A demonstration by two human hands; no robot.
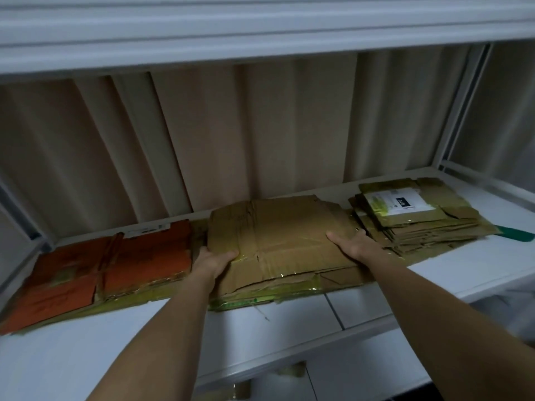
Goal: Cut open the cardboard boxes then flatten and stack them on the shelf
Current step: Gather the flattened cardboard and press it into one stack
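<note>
On the white metal shelf [477,264], our left hand [212,261] and right hand [354,243] grip the flattened brown cardboard box [278,235] by its side edges, thumbs on top.

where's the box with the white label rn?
Head view, right end of the shelf: the labelled box tops a pile of flattened cardboard, just right of the brown box both hands hold.

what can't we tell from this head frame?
- Left hand and right hand fingers: hidden under the brown cardboard, so finger pose is unseen.
- How many sheets lie under it: covered.
- Label on the right stack: text too small.
- Green item: mostly hidden behind that stack.
- Orange cardboard: markings blurred.
</note>
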